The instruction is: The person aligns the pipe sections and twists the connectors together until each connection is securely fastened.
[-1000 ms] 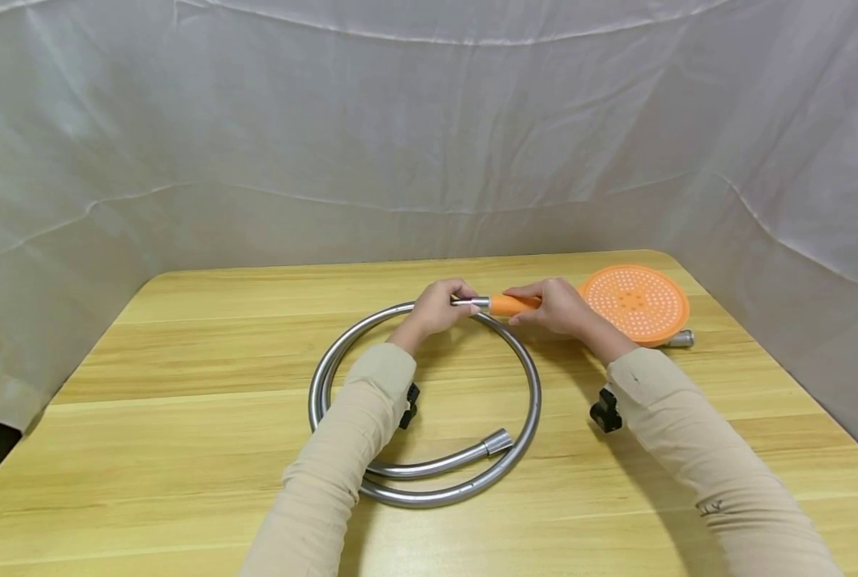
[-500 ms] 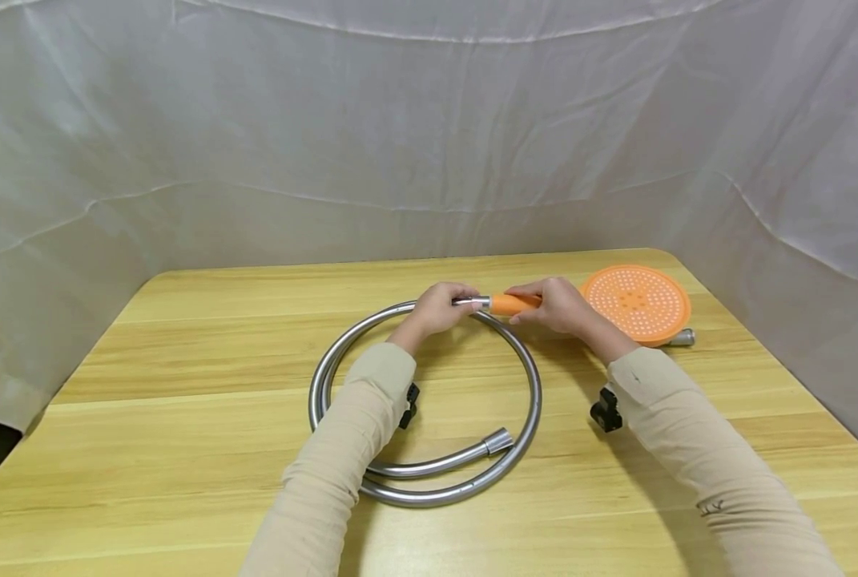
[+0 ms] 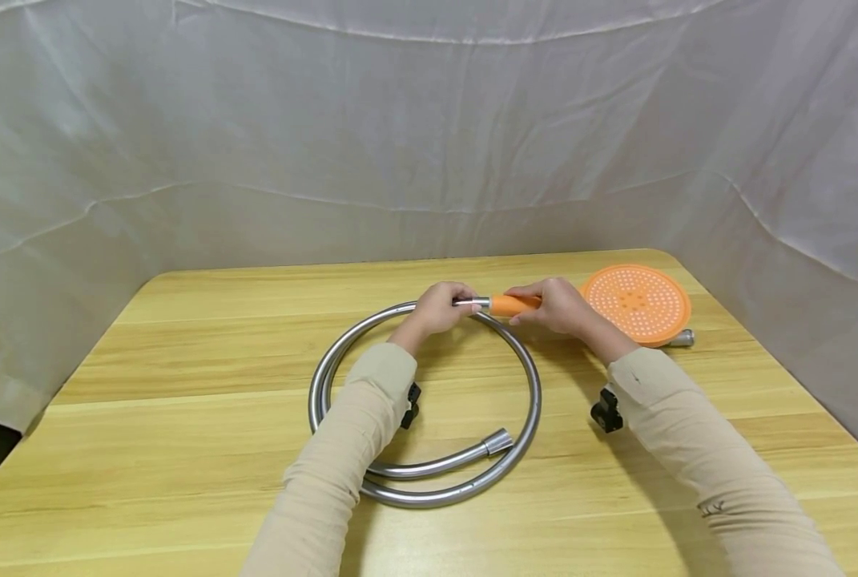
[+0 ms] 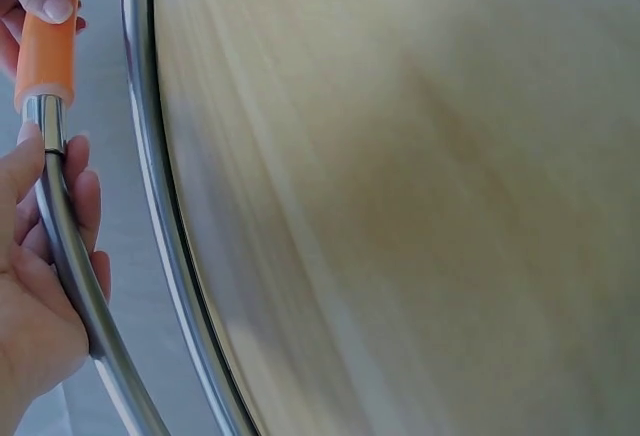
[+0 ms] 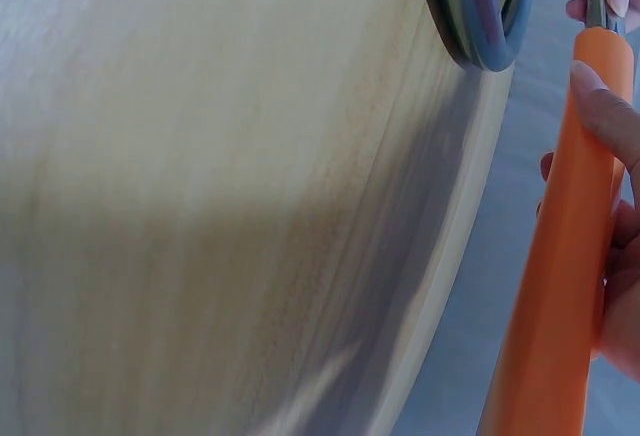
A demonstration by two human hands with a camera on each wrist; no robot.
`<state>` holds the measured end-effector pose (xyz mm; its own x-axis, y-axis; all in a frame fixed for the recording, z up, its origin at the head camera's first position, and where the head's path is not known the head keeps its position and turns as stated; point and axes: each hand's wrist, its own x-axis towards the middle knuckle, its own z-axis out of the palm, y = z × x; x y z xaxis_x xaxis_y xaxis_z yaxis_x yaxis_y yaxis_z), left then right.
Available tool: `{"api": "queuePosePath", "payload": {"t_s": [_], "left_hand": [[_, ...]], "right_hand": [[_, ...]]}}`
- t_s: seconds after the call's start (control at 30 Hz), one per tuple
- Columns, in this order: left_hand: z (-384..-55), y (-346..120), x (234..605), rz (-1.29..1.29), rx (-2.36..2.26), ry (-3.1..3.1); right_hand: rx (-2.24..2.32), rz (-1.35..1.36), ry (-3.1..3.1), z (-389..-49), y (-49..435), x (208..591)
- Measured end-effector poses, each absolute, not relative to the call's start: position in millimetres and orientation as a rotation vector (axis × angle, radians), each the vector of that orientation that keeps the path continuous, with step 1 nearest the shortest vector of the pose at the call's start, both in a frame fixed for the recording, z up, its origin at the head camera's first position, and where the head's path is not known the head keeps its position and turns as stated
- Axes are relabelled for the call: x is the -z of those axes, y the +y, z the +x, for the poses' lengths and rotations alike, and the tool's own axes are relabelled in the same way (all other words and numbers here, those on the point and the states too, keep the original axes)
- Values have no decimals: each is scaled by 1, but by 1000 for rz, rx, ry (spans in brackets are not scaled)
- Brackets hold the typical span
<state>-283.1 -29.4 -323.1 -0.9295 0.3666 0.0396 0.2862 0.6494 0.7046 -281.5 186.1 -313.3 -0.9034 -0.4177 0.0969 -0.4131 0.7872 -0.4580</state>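
Note:
An orange shower head (image 3: 634,306) with a round, pale-dotted face is at the far right of the table. My right hand (image 3: 560,307) grips its orange handle (image 5: 570,256), thumb along the side. At the handle's end sits the metal connector (image 4: 44,121) of a silver shower hose (image 3: 429,498). The thumb and fingers of my left hand (image 3: 439,308) pinch this connector, with the hose crossing the palm in the left wrist view. Connector and handle meet end to end; whether they are threaded together I cannot tell. The hose's other end (image 3: 498,441) lies inside its loop.
The hose lies coiled on the wooden table (image 3: 183,465), beneath my left forearm. A short grey metal piece (image 3: 682,338) sticks out from beneath the shower head's edge. Pale cloth (image 3: 429,144) hangs behind the table and along its sides.
Both hands stay nearly where they were, on the connector and the handle. The left fingers shift very slightly. Hose coil and shower head keep their places.

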Motion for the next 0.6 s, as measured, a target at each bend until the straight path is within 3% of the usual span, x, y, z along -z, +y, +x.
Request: {"api": "queuePosePath", "payload": {"t_s": [0.6], "left_hand": [[-282,-30,324,536,-1219,2769]], "right_hand": [[743,-687,2943,-281,186,311]]}}
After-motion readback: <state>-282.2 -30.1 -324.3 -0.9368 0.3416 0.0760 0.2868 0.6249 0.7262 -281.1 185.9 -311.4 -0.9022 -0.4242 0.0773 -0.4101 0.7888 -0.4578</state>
